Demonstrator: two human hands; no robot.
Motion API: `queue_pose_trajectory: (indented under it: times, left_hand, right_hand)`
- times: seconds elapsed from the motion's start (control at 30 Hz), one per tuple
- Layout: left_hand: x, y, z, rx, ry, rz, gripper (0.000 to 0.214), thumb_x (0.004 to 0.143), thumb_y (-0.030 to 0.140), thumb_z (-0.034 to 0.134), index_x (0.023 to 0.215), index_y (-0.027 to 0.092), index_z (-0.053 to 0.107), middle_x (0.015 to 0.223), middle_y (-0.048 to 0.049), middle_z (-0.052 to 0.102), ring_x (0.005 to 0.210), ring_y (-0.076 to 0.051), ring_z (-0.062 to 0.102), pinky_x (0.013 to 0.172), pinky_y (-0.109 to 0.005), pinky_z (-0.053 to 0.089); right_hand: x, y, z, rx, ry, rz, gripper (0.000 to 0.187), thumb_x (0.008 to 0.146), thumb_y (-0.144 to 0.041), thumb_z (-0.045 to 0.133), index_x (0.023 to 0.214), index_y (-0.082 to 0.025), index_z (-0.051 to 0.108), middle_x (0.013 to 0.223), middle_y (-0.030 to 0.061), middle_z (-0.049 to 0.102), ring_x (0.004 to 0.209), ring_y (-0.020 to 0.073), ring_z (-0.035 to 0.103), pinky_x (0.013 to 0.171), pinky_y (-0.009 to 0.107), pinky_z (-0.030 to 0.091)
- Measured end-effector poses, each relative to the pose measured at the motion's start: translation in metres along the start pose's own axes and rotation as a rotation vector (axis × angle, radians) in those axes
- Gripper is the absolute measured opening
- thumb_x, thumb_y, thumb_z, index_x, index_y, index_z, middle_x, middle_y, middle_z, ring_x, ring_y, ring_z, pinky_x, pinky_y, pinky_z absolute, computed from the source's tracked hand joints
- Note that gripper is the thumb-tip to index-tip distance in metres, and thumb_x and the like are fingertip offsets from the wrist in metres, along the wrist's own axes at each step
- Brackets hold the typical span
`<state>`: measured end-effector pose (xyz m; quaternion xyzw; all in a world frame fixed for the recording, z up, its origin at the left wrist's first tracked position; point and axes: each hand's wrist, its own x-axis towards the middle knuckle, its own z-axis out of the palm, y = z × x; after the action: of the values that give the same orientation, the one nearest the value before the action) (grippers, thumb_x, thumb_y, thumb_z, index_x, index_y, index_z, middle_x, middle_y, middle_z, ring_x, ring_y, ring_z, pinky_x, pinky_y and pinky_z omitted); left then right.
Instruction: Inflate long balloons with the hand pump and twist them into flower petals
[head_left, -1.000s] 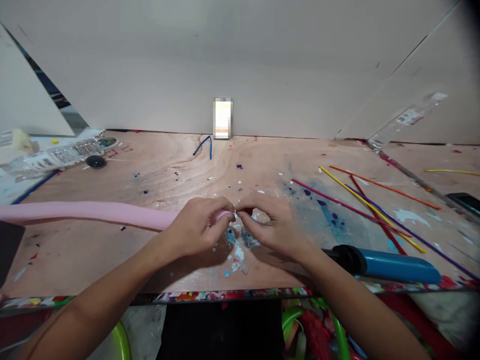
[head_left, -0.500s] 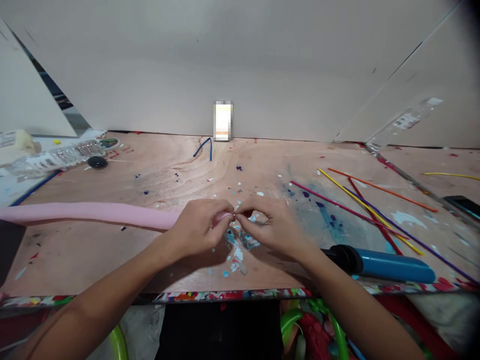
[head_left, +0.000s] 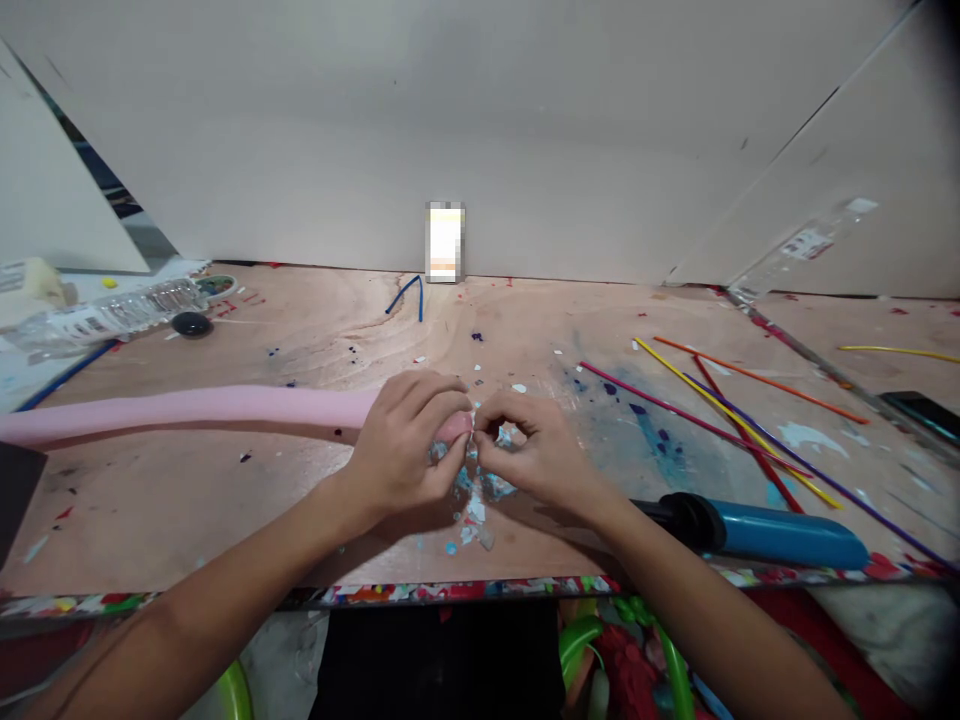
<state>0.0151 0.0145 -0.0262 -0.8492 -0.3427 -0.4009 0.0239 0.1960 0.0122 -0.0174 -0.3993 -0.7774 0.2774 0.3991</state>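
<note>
A long inflated pink balloon (head_left: pixel 187 408) lies across the wooden table (head_left: pixel 225 500) from the left edge to the middle. My left hand (head_left: pixel 405 445) is closed around its right end. My right hand (head_left: pixel 536 450) pinches the balloon's small neck just right of the left hand's fingertips; thumb and fingers are pressed together. Both hands hover over a patch of blue and white scraps (head_left: pixel 472 495).
A blue hand pump (head_left: pixel 765 530) lies at the front right. Several thin uninflated balloons (head_left: pixel 720 410) in yellow, red, orange and purple fan out on the right. A clear plastic bottle (head_left: pixel 97 318) and a dark cap (head_left: pixel 191 323) lie at the back left. A small blue strip (head_left: pixel 409 292) lies near the wall.
The pink balloon's right end has lifted and shifted slightly away from me, and my left hand has rotated over it. My right hand stayed pinched at the neck.
</note>
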Motion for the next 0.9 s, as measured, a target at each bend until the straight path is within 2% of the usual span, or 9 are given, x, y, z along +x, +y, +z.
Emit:
queue_pose_trajectory:
  times: [0.1,0.2,0.4,0.6,0.9]
  left_hand:
    - [-0.003,0.004,0.001,0.17,0.206,0.045,0.014,0.073,0.02,0.066,0.085,0.022,0.061,0.092,-0.0059,0.059,0.093,-0.023,0.05,0.086,-0.042,0.038]
    - [-0.006,0.008,0.002,0.216,0.269,0.051,0.011,0.071,0.02,0.069,0.08,0.024,0.064,0.077,-0.003,0.056,0.079,-0.02,0.048,0.077,-0.039,0.036]
    - [-0.003,0.003,0.003,0.064,0.224,0.038,0.015,0.072,0.015,0.068,0.085,0.023,0.066,0.078,-0.0014,0.06,0.075,-0.016,0.05,0.072,-0.034,0.038]
    - [-0.001,0.001,0.005,-0.041,0.196,-0.057,0.009,0.075,0.017,0.065,0.082,0.021,0.067,0.079,-0.0023,0.059,0.077,-0.016,0.052,0.072,-0.032,0.042]
    - [0.002,0.002,0.003,-0.068,0.117,-0.12,0.007,0.075,0.017,0.061,0.078,0.02,0.067,0.079,-0.0034,0.06,0.079,-0.017,0.051,0.072,-0.033,0.043]
  right_hand:
    - [0.0,-0.001,0.001,0.049,0.045,0.03,0.01,0.071,-0.008,0.055,0.072,-0.017,0.059,0.067,-0.002,0.058,0.063,0.0099,0.052,0.062,0.023,0.043]
    - [-0.001,0.0,0.004,0.091,0.085,0.036,0.011,0.072,-0.008,0.056,0.074,-0.018,0.06,0.07,-0.0011,0.06,0.067,0.0113,0.055,0.064,0.025,0.044]
    - [-0.003,0.003,0.008,0.129,0.101,0.002,0.012,0.073,-0.009,0.056,0.077,-0.019,0.061,0.073,-0.0002,0.06,0.07,0.0129,0.056,0.068,0.028,0.045]
    - [-0.002,0.005,0.011,0.083,0.147,-0.063,0.014,0.071,-0.006,0.055,0.075,-0.019,0.058,0.072,-0.0009,0.059,0.069,0.0123,0.055,0.066,0.027,0.044]
    - [0.0,0.007,0.014,-0.035,0.176,-0.138,0.012,0.072,-0.009,0.054,0.075,-0.02,0.057,0.071,-0.0014,0.059,0.067,0.0124,0.055,0.066,0.027,0.044]
